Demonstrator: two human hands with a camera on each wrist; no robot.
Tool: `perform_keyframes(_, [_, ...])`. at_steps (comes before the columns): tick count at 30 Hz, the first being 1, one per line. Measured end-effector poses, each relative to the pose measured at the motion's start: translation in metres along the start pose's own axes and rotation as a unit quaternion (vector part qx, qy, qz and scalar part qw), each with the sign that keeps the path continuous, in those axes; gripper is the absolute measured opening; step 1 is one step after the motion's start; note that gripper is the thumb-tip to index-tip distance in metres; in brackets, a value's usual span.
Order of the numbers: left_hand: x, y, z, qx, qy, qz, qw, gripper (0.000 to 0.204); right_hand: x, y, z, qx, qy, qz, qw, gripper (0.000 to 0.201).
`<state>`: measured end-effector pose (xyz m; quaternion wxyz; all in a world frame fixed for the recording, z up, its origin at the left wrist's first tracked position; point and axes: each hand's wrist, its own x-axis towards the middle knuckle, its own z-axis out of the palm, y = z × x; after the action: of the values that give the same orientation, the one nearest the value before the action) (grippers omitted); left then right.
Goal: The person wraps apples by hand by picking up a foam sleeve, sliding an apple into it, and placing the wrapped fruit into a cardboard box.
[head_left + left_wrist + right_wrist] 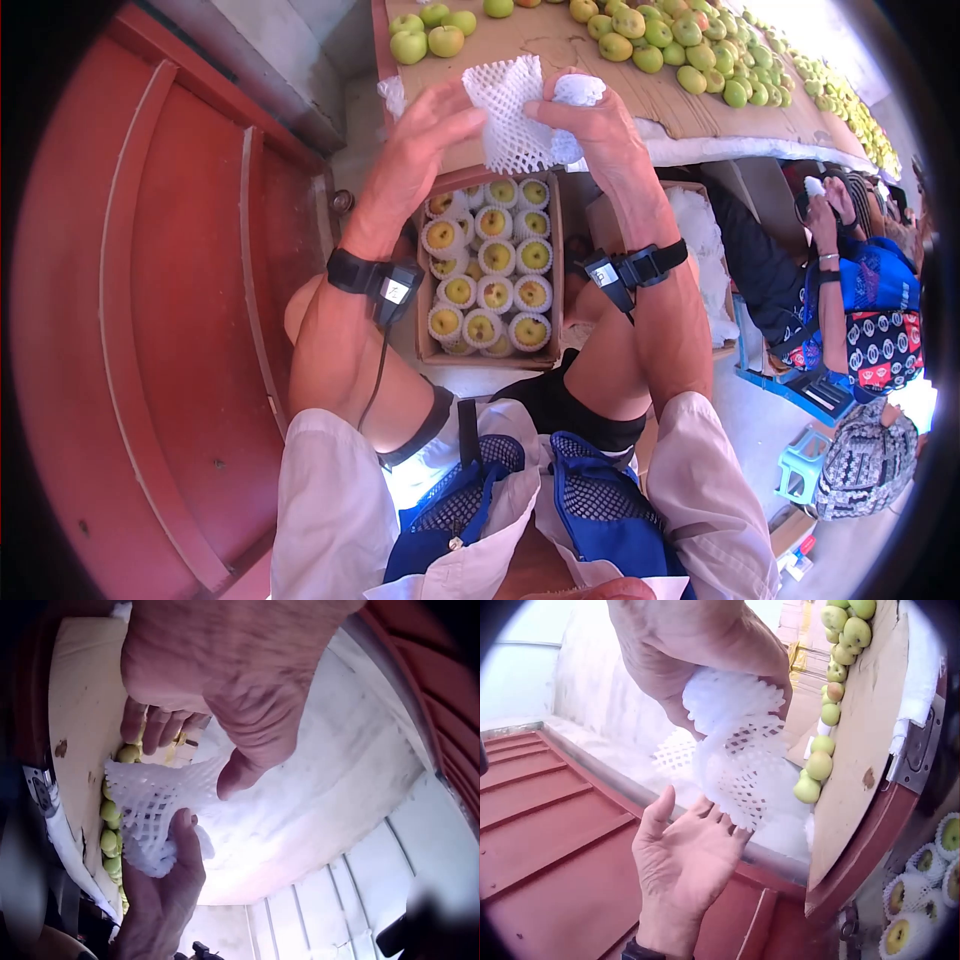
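Note:
My right hand (600, 125) grips white foam fruit netting, with the thumb over its near side. A bunched wad of the netting (731, 701) sits in that grip, and I cannot tell whether anything is inside it. From it a flat foam net sleeve (510, 110) spreads to the left. At that sleeve's left edge is my left hand (425, 135), fingers relaxed and thumb extended. The right wrist view shows its palm turned up, fingertips at the netting's lower edge. Below both hands stands a cardboard box (427, 340) of apples (495, 257) in white foam nets.
A cardboard-covered table (540, 60) ahead bears loose green-yellow apples (700, 45). A red door (180, 300) stands on the left. To the right are a box with white lining (700, 250), a blue stool (803, 465) and another person (870, 280) whose hand holds something white.

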<state>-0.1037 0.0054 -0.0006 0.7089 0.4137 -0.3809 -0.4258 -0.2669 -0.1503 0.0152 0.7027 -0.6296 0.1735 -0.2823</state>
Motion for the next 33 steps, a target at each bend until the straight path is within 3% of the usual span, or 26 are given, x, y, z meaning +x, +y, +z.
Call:
perform_keyframes(9, [-0.008, -0.014, 0.012, 0.133, 0.025, -0.048, 0.99, 0.039, -0.005, 0.005, 0.011, -0.018, 0.026, -0.022, 0.999, 0.021])
perform_keyframes(12, [-0.008, -0.01, 0.018, 0.107, 0.022, 0.007, 0.994, 0.038, -0.004, 0.008, 0.013, -0.052, 0.021, -0.04, 0.998, 0.022])
perform_keyframes(17, [-0.001, -0.021, 0.01, -0.013, 0.084, -0.007, 0.996, 0.035, -0.003, 0.006, 0.018, -0.147, 0.047, -0.067, 0.986, 0.032])
perform_keyframes(20, [0.001, -0.024, 0.008, -0.033, 0.109, 0.007, 0.994, 0.033, -0.003, 0.011, 0.019, -0.106, 0.043, -0.044, 0.992, 0.042])
perform_keyframes(23, [0.003, -0.025, 0.005, -0.045, 0.123, 0.019, 0.991, 0.032, -0.005, 0.013, 0.018, -0.079, 0.028, 0.032, 0.996, 0.047])
perform_keyframes(26, [0.002, -0.024, 0.006, -0.037, 0.118, 0.02, 0.992, 0.033, -0.005, 0.015, 0.015, -0.04, 0.015, 0.029, 0.999, 0.048])
perform_keyframes(33, [0.0, -0.027, 0.013, 0.068, 0.133, 0.024, 0.988, 0.036, -0.005, 0.019, 0.023, -0.264, 0.068, -0.071, 0.96, 0.039])
